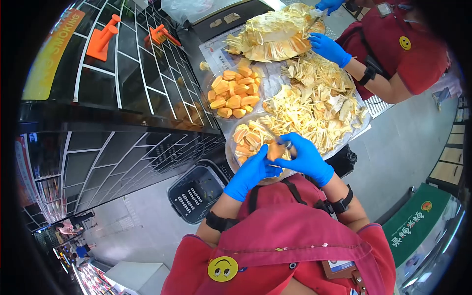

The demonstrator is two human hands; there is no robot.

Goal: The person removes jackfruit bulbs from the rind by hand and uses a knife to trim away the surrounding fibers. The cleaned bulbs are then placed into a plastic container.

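Observation:
Both my hands wear blue gloves and meet over the near bowl. My left hand (254,172) is closed on an orange jackfruit pod (276,151). My right hand (306,158) is beside it, its fingers closed round a small dark-handled tool (287,144) at the pod's upper right; the tool's tip is hard to make out. Beneath the hands, a clear bowl (230,160) holds split orange pods and pale strands. Behind it, a second bowl (207,93) is heaped with orange pods (236,93). Pale jackfruit scraps (314,115) spread to the right of the bowls.
Across the table, a co-worker's gloved hands (328,49) are at a large opened jackfruit (275,34). A dark basket (196,191) stands on the floor at left, below a tiled wall (132,54). A black bag (342,161) hangs at the table's right.

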